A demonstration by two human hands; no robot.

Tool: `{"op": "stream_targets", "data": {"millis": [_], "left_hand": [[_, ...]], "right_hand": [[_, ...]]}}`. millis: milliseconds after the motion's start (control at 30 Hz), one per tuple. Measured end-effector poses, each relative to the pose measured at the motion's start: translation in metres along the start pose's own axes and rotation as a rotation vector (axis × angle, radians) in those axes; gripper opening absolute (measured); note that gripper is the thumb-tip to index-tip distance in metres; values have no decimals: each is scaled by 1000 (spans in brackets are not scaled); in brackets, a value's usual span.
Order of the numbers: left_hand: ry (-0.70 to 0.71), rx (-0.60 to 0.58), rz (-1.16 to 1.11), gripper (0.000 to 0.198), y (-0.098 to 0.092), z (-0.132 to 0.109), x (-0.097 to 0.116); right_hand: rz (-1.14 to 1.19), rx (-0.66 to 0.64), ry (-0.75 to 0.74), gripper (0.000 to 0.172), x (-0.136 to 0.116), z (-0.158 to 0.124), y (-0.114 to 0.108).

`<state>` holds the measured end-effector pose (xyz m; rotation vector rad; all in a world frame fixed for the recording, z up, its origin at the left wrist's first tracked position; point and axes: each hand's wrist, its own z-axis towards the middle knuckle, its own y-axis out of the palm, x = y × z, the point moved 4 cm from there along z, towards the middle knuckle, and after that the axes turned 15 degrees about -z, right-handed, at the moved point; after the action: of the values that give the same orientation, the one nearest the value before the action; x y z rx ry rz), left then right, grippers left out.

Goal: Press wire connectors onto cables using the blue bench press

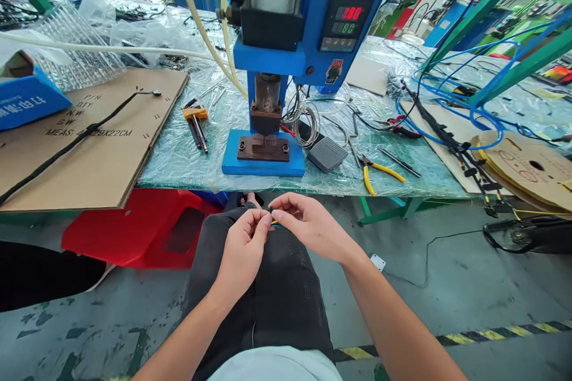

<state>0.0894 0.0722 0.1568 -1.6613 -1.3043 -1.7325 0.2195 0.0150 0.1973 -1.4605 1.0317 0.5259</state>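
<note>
Above my lap, my left hand (243,244) and my right hand (308,226) meet fingertip to fingertip, both closed in a pinch. Between them is a short bit of thin wires (276,223), yellow and bluish, with a tiny dark piece at the fingertips. The fingers cover most of it, so its exact kind cannot be made out. Straight ahead on the bench stands a blue press (263,168) with a brown metal die (263,149) at its base. Its control box (342,24) shows red and green digits.
Yellow-handled cutters (383,171), a grey foot pedal (328,153) and an orange-clipped tool (195,114) lie on the bench. Left, a black cable (92,129) rests on cardboard (111,166). A red stool (138,232) stands below; a cable reel (531,164) sits right.
</note>
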Motion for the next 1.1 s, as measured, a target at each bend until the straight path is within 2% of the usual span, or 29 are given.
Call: {"op": "stream_targets", "data": {"millis": [167, 367, 467, 633, 767, 900, 1100], "left_hand": [[62, -60, 125, 26, 8, 29, 20], [146, -67, 218, 26, 9, 67, 39], [145, -69, 229, 27, 8, 82, 42], [144, -89, 132, 32, 9, 99, 40], [105, -33, 33, 34, 11, 113, 37], [29, 5, -68, 31, 12, 128, 35], [-116, 4, -127, 25, 16, 136, 32]], "right_hand": [[17, 96, -53, 18, -9, 23, -18], [21, 221, -98, 21, -12, 55, -26], [-15, 282, -87, 22, -10, 72, -28], [-28, 312, -49, 22, -6, 93, -28], [-11, 459, -121, 16, -8, 95, -31], [-200, 545, -196, 14, -9, 91, -34], [-562, 545, -317, 28, -11, 89, -36]]}}
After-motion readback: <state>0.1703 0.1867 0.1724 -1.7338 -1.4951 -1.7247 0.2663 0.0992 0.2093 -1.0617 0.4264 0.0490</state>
